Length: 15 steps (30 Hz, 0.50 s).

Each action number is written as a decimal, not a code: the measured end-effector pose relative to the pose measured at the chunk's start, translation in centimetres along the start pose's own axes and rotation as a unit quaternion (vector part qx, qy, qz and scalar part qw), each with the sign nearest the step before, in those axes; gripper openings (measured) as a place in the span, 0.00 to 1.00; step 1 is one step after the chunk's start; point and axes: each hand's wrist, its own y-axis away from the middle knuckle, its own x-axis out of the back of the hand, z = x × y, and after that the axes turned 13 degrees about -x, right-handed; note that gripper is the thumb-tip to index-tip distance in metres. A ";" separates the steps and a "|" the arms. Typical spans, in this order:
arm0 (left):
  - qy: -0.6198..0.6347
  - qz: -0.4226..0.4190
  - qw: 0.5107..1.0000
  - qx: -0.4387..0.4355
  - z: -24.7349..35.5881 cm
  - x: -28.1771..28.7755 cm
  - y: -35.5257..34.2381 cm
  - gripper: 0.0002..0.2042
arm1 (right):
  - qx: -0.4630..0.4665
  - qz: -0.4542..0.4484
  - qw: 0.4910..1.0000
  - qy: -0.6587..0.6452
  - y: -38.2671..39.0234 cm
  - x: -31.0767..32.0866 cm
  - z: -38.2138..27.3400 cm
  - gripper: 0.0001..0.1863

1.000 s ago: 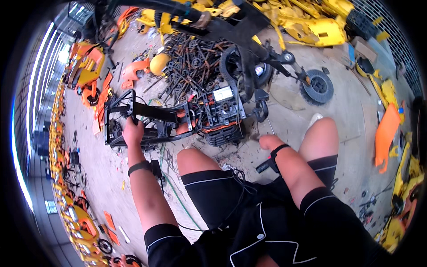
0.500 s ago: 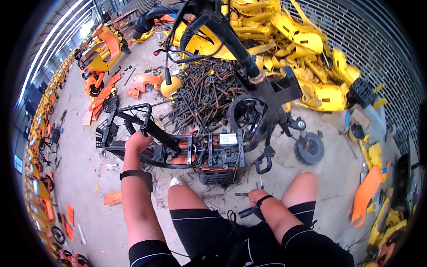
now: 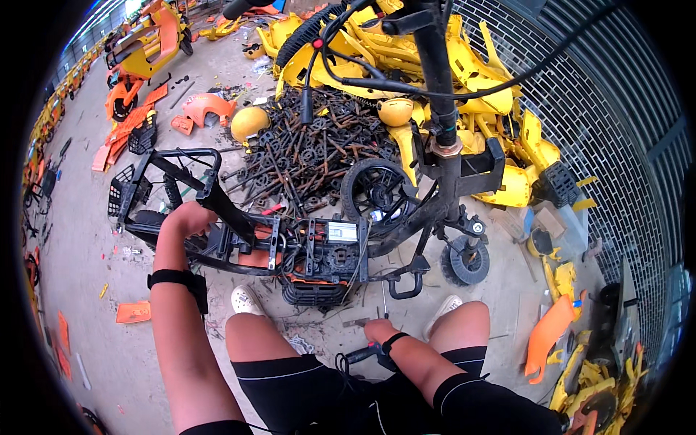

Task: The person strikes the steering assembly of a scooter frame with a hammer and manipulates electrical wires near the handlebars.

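A stripped black scooter frame [image 3: 406, 228] with exposed wiring and a silver box stands before me. My left hand [image 3: 191, 217] is curled at the rear of it, against the slanted black tube; its fingertips are partly hidden. Low between my knees, my right hand [image 3: 378, 330] is closed on a tool with a thin metal shaft [image 3: 385, 301] pointing up toward the frame. A flat metal strip [image 3: 355, 322] sticks out beside the fingers. Below that hand is a dark handle [image 3: 361, 354] with a red part and a black cord; whether I grip it, I cannot tell.
Beyond the frame lie a heap of rusty metal parts [image 3: 304, 159] and a loose wheel [image 3: 377, 190]. Yellow body panels [image 3: 471, 65] pile against the brick wall. Orange panels [image 3: 551, 333] lie right, and an orange-yellow scooter [image 3: 148, 47] stands far left.
The whole view has shifted, with the frame now further left. My left hand has slid slightly rearward from the slanted tube. My right hand keeps its place below the frame.
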 end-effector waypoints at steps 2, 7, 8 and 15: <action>0.008 -0.006 1.000 0.015 1.6 -0.1 0.4 0.17 | -0.020 0.004 1.000 -0.001 0.1 -0.4 0.1 0.14; -0.064 0.102 0.992 0.026 2.9 0.0 2.7 0.20 | -0.078 -0.039 0.995 -0.058 1.8 0.9 -0.2 0.12; -0.041 0.119 0.991 0.044 3.6 0.5 4.1 0.23 | -0.069 -0.028 0.995 -0.071 2.1 0.9 -0.3 0.12; -0.147 0.346 0.924 -0.077 2.2 -2.6 5.1 0.30 | -0.044 -0.061 0.993 -0.096 0.9 -0.2 -0.1 0.08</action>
